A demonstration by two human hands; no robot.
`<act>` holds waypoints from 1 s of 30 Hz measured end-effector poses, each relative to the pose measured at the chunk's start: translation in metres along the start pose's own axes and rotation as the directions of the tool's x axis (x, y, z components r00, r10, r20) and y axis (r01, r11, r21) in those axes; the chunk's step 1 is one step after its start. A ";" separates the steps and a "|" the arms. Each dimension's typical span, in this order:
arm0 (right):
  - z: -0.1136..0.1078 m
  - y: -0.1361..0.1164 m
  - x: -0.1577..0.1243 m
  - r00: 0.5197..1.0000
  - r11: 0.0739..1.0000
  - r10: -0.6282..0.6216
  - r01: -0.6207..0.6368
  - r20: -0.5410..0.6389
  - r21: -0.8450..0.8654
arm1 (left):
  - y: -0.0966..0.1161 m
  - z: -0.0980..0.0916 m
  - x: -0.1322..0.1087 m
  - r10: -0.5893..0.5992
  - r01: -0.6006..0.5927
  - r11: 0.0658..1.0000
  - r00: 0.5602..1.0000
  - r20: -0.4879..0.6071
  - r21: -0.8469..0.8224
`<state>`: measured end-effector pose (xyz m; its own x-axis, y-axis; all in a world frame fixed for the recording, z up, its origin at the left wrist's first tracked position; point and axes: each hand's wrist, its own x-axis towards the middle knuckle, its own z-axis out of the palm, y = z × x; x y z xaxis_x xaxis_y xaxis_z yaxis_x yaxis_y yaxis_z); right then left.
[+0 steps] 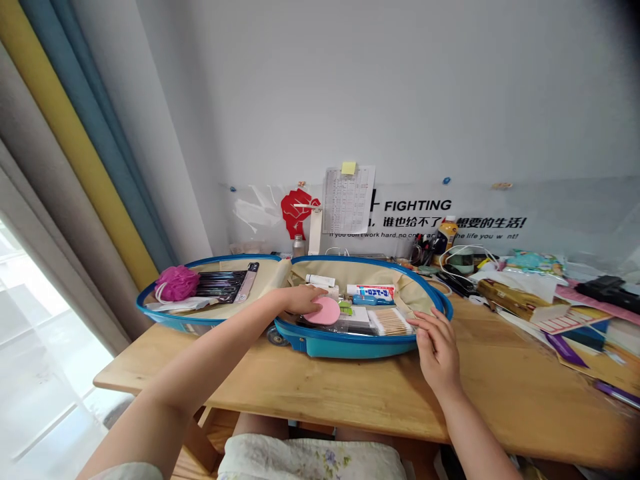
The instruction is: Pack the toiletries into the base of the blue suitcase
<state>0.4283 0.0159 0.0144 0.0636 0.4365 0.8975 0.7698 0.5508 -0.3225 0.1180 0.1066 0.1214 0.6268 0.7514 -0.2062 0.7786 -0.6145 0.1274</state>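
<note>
A small blue hard-shell suitcase (345, 348) lies opened flat on the wooden table, both halves facing up. My left hand (303, 299) reaches into its right half, fingers closed on the edge of a pink round pad (326, 311). At that half's right front rim is my right hand (437, 343), its fingers loosely apart and holding nothing, near a pack of cotton swabs (390, 323). Behind the swabs lie a toothpaste box (371, 291) and a small blue item (365, 301). A white tube (320, 281) rests near the back.
In the left half lie a purple bath puff (177, 284) and a pack of dark, slim items (220, 285). Clutter crowds the table's right side, including a brown case (510, 298) and papers. An orange-labelled bottle (446, 235) stands by the wall.
</note>
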 end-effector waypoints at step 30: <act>0.002 0.004 -0.002 1.000 1.000 0.003 -0.003 -0.007 -0.012 | -0.201 0.005 -0.179 -0.929 0.926 0.305 0.237 -0.285 -0.224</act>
<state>0.4299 0.0186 0.0108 0.0699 0.4331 0.8986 0.7769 0.5414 -0.3214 -0.1509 0.0938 0.1281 -0.5659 0.8172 0.1095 0.8245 0.5621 0.0657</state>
